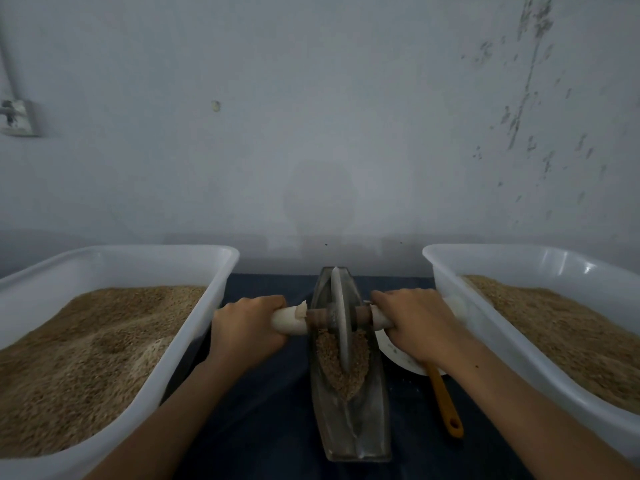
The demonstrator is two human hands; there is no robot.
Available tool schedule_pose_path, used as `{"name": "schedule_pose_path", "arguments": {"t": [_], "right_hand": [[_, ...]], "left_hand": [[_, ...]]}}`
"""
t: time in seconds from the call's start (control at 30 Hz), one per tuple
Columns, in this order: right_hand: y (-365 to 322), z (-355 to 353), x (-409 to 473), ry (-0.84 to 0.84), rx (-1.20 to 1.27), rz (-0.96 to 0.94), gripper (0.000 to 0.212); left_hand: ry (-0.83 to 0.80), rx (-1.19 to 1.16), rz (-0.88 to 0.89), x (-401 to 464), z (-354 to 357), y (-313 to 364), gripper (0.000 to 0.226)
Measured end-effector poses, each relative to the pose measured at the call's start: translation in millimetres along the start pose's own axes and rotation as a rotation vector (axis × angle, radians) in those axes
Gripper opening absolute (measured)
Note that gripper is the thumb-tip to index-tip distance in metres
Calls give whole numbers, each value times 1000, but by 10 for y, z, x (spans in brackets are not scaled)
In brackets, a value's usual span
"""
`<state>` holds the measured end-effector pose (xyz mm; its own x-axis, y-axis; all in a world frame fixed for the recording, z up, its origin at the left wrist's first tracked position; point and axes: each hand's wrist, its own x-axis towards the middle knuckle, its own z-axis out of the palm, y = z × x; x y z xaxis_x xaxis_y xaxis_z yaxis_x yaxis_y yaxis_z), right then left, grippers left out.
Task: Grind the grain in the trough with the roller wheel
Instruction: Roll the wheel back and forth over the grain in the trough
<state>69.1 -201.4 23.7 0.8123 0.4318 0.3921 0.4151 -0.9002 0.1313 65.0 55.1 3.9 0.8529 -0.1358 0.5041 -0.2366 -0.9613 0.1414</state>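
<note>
A long grey boat-shaped trough [349, 424] lies lengthwise on the dark blue cloth between my arms. Brown grain [332, 358] fills its middle. The roller wheel [339, 317], a thin grey disc on a wooden axle with pale wrapped handles, stands upright in the trough towards its far half, its rim down in the grain. My left hand [246, 327] grips the left handle. My right hand [415, 323] grips the right handle. Both hands cover most of the handles.
Two big white plastic tubs of brown grain flank the trough, one at the left [194, 327] and one at the right [460, 306]. A white plate [398, 358] and an orange-handled tool [446, 407] lie right of the trough. A pale wall stands close behind.
</note>
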Motion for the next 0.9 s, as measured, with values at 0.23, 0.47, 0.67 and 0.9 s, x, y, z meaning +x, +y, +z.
{"name": "schedule_pose_path", "arguments": {"t": [0.23, 0.47, 0.67, 0.9], "right_hand": [[46, 48, -7, -21, 29, -35, 25], [55, 52, -45, -5, 33, -60, 14], [28, 48, 24, -23, -10, -43, 17], [-30, 130, 170, -47, -70, -31, 28]], "left_hand": [[-65, 62, 52, 18, 6, 0, 12], [-132, 174, 129, 78, -10, 78, 28], [-221, 127, 148, 110, 53, 61, 19], [-190, 156, 198, 98, 111, 22, 23]]}}
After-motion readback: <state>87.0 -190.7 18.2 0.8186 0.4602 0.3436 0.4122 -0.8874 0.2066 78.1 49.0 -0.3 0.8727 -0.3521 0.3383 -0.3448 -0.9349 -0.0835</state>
